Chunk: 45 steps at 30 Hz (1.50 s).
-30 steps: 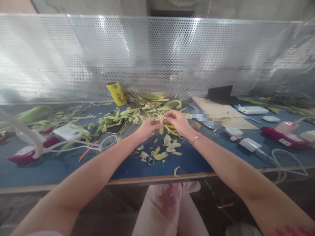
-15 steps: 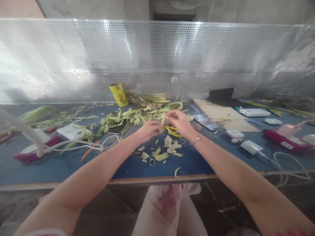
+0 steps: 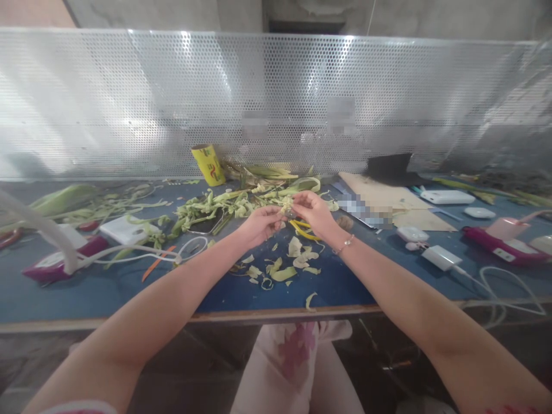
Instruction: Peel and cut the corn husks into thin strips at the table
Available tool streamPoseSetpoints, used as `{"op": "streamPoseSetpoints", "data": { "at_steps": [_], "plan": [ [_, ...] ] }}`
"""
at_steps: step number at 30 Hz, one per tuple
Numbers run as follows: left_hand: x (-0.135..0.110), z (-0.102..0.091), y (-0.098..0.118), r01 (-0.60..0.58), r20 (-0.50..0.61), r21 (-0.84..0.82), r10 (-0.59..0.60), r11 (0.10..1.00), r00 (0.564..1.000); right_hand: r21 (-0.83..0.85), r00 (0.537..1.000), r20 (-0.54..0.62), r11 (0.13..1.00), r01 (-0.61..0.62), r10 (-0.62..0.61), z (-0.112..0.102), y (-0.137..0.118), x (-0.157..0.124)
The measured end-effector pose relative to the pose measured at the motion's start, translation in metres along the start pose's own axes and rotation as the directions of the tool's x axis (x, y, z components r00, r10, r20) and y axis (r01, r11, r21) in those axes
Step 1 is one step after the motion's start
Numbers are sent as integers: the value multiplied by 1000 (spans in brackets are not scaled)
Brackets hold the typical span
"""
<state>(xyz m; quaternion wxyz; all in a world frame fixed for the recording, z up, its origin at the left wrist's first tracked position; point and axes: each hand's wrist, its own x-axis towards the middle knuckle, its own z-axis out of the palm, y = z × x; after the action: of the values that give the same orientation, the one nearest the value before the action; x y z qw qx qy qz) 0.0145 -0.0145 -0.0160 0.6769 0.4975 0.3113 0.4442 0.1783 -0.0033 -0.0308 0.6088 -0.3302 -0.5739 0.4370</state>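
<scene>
My left hand (image 3: 259, 223) and my right hand (image 3: 314, 211) meet over the blue table (image 3: 336, 282), fingers pinched together on a small pale green leaf piece (image 3: 285, 210) held between them. A bracelet sits on my right wrist. Directly under the hands lie cut leaf scraps (image 3: 284, 265) and a yellow-handled tool (image 3: 304, 231). A pile of green leaf strips (image 3: 224, 206) lies just behind the hands.
A yellow roll (image 3: 208, 164) stands by the perforated metal screen (image 3: 276, 103). White and magenta devices with cables (image 3: 64, 259) sit at left; chargers (image 3: 440, 257), a magenta device (image 3: 495, 242) and brown cardboard (image 3: 388, 198) at right. An orange strip (image 3: 156, 263) lies left.
The hands stayed together at the same spot, working the small leaf piece with slight finger shifts. The camera tilted a little; nothing else moved.
</scene>
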Motion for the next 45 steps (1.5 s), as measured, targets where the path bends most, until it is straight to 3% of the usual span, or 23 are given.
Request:
{"op": "streamPoseSetpoints", "data": {
  "at_steps": [5, 8, 12, 21, 29, 37, 45],
  "plan": [
    [1, 1, -1, -25, 0, -6, 25, 1000, 1000, 70, 972, 169, 982, -178, 164, 4, -1, -5],
    [0, 1, 0, -9, -25, -13, 9, 1000, 1000, 25, 961, 236, 987, -157, 146, 7, -5, -8],
    [0, 0, 0, 0, -36, -18, 0, 1000, 999, -9, 963, 227, 989, -150, 148, 7, -5, -10],
    [0, -1, 0, 5, 52, 54, -8, 999, 999, -62, 960, 237, 988, -140, 151, 7, -8, -11],
    [-2, 1, 6, -10, 79, 37, 7, 999, 997, 43, 964, 217, 985, -167, 154, 9, -16, -10],
    [1, -4, 1, -11, 59, 21, 10, 1000, 998, 109, 958, 213, 970, -219, 193, 3, -9, -6],
    [-5, 3, 2, 12, 87, 42, -16, 999, 996, 115, 960, 252, 981, -155, 122, 4, -6, -8]
  ]
}}
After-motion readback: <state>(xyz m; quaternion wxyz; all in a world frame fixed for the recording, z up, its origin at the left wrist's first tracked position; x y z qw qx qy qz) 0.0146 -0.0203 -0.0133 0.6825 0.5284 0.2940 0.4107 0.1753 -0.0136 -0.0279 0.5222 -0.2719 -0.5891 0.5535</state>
